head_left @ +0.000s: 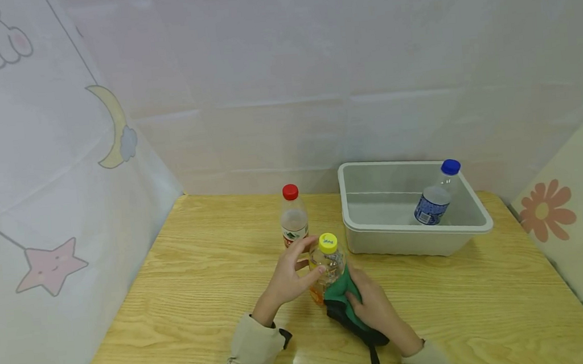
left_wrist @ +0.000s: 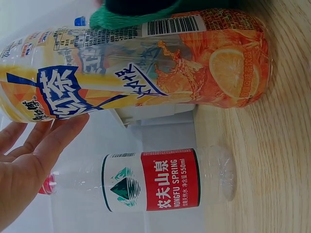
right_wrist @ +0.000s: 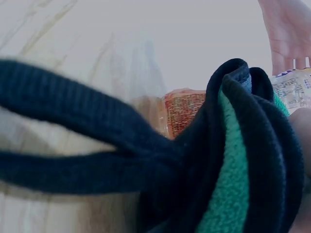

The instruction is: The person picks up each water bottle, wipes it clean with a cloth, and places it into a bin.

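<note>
A clear tea bottle (head_left: 328, 266) with a yellow cap and an orange label stands upright on the table. My left hand (head_left: 290, 277) holds it around its upper part, thumb on the near side and fingers behind. In my right hand (head_left: 375, 304) is a green cloth (head_left: 345, 296) with black trim and a hanging loop; I press it against the bottle's right side. The right wrist view shows the folded cloth (right_wrist: 231, 167) close up, covering much of the bottle. Just behind the left hand stands a water bottle (left_wrist: 158, 182) with a red cap.
A white plastic bin (head_left: 404, 239) sits at the back right of the wooden table (head_left: 187, 293). Inside it leans a blue-capped bottle (head_left: 435, 196). Printed white sheets hang behind and along both sides.
</note>
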{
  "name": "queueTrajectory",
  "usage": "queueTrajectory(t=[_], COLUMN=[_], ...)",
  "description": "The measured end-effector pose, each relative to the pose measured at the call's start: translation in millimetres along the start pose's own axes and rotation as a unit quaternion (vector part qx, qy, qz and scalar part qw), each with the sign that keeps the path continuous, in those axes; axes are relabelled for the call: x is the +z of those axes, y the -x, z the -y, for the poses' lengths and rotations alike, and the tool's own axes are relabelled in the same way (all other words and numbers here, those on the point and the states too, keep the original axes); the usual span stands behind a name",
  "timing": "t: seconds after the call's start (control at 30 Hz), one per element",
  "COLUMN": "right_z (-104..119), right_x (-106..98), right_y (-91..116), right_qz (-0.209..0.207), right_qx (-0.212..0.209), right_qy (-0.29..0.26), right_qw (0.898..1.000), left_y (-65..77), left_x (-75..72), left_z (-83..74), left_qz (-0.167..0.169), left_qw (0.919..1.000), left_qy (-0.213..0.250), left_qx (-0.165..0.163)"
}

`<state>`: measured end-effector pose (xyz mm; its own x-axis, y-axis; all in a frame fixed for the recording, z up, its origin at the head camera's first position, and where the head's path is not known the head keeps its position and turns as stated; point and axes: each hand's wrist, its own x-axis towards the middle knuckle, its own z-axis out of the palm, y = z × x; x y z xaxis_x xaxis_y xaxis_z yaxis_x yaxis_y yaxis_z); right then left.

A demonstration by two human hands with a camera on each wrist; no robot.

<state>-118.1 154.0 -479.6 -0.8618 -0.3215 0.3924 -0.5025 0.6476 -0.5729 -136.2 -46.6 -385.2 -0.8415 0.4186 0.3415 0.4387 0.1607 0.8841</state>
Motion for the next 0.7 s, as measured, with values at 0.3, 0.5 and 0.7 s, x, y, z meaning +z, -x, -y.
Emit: queueTrajectory(t=[0.3, 0.5, 0.7], right_z=[-2, -6, -10], right_x=[3, -5, -16], right_y=[2, 3, 3], right_qz=[0.026, 0.016, -0.008], right_qx=[0.028, 0.053, 0.037], right_qy=[0.019, -0.019, -0.062], right_qw=[0.999, 0.998, 0.997], left_y=[-0.3, -2.0, -3.1], left_x=[0.9, 4.6, 1.5], left_z=[6.3, 38.1, 43.5], left_qz=[-0.001, -0.007, 0.007], left_qw=[1.0000, 0.9999, 0.9996], left_qy=[0.006, 0.007, 0.025], left_qx=[0.002, 0.007, -0.010])
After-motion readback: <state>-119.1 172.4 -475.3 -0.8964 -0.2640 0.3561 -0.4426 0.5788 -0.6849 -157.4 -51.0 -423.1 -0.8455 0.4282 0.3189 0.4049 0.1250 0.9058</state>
